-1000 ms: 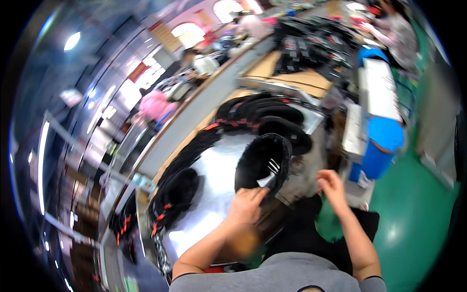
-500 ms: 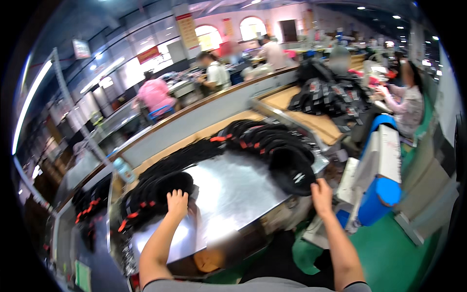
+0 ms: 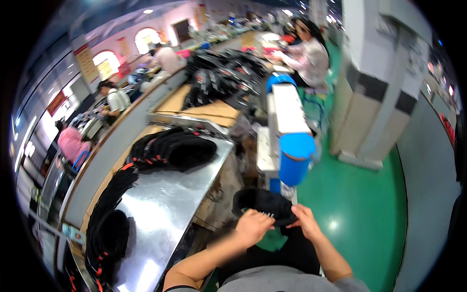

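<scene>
Between both hands, in front of my body, is a black cap with small white marks on its side. My left hand is closed on its near edge. At the right edge, the fingers and thumb of my right hand pinch it. To the left, a metal-topped table carries a curved row of nested black caps at its far end. Another row of black caps with orange-red bits lies along its left side.
A white machine with blue ends stands just beyond the cap. Farther off, a heap of black pieces lies on a brown board. A person sits at the far right, near a pillar. A bottle is at the table's left edge.
My view has turned right. My left hand has left the row of caps and now holds the cap with my right hand. That cap has come off the far row toward my body.
</scene>
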The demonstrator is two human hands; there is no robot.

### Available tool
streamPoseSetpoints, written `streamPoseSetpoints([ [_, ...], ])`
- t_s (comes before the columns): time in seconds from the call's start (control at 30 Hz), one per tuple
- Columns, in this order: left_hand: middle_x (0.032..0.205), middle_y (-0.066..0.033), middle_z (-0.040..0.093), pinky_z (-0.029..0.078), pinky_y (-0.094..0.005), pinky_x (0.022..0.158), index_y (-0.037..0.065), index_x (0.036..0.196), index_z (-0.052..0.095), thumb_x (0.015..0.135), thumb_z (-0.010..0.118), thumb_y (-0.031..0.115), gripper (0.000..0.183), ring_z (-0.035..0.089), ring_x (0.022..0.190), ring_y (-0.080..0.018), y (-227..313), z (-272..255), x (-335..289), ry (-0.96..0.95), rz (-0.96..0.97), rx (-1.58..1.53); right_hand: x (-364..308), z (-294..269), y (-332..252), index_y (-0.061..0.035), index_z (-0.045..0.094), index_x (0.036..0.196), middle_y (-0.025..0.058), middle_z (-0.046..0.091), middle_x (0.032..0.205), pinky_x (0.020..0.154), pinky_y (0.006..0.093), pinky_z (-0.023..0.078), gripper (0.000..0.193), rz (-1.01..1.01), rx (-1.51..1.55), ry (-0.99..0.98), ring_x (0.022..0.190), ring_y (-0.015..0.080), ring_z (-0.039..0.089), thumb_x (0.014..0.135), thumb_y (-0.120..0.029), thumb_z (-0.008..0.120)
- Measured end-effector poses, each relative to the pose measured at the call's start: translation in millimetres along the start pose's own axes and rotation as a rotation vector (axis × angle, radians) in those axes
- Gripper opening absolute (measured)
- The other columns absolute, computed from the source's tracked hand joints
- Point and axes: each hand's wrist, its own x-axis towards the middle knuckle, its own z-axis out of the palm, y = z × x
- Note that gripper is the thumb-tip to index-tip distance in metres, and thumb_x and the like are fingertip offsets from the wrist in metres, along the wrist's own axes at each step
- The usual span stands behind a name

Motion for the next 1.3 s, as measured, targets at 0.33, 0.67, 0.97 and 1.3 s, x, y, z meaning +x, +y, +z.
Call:
streamPoseSetpoints([
  [0.33, 0.11, -0.0018, 0.061, 0.041, -0.0287, 0.091, 0.005, 0.114, 0.057, 0.087, 0.065, 0.016, 0.03, 0.055, 0.101, -0.013, -74.0, 100.5, 8.8, -0.099, -0.966, -1.512, 65.7, -71.3, 41.3, 0.0, 0.059, 0.1, 0.002, 0.059, 0.094, 0.08, 0.0269, 0.041, 0.028, -0.095, -0.157, -0.122, 0.09, 0.0092, 0.051, 0.095, -0.027, 0.054],
  [0.67, 0.121, 0.0002, 0.059, 0.037, -0.037, 0.099, 0.01, 0.119, 0.055, 0.09, 0.061, 0.025, 0.033, 0.053, 0.113, -0.0183, -116.3, 180.5, -7.4, 0.06, -1.15, -1.795, 104.5, -61.9, 46.2, 0.0036, 0.062, 0.086, 0.0133, 0.057, 0.069, 0.063, 0.0316, 0.043, 0.028, -0.066, -0.28, 0.224, 0.066, 0.0153, 0.053, 0.084, -0.025, 0.065],
  [0.97, 0.111, -0.0091, 0.063, 0.044, -0.0344, 0.094, 0.0, 0.111, 0.058, 0.093, 0.057, 0.013, 0.022, 0.059, 0.103, -0.0193, -85.1, 133.8, 56.8, 0.019, -1.143, -1.205, 111.0, -78.7, 91.9, -0.0052, 0.06, 0.08, -0.0026, 0.057, 0.076, 0.059, 0.0208, 0.04, 0.017, 0.158, 0.547, 0.278, 0.066, 0.0048, 0.05, 0.089, -0.019, 0.064],
  [1.3, 0.128, -0.0074, 0.054, 0.039, -0.0403, 0.103, 0.006, 0.123, 0.049, 0.088, 0.063, 0.02, 0.04, 0.051, 0.118, -0.0233, -77.0, 179.4, -1.2, 0.292, -1.09, -1.801, 113.7, -69.4, 54.4, 0.0003, 0.058, 0.075, 0.0015, 0.054, 0.065, 0.06, 0.0286, 0.04, 0.024, -0.133, -0.199, 0.305, 0.064, 0.0098, 0.046, 0.085, -0.021, 0.065],
])
